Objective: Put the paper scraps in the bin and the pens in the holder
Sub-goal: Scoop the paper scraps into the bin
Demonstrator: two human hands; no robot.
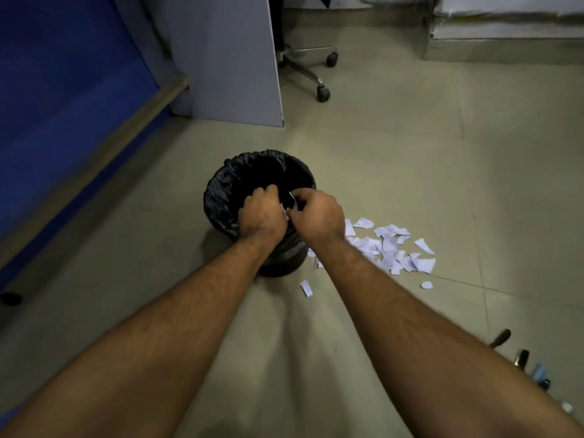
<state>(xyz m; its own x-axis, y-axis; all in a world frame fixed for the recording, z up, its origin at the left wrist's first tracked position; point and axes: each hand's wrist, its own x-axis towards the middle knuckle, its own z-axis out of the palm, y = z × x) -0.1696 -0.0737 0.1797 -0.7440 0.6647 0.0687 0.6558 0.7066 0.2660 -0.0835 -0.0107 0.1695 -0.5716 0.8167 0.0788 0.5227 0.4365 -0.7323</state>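
Head view: both hands meet over the black-lined bin [240, 181], the left hand [260, 213] curled shut (contents hidden) and the right hand [316, 216] with its grip pinched on a white scrap [291, 195]. More paper scraps [392, 245] litter the floor just right of the bin; light and flimsy, they are best gathered in bunches. Pens [501, 338] lie well apart at lower right.

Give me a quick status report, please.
Both hands over bin, closed on scraps. Scrap pile still on floor. Pens untouched. Nothing blocking.
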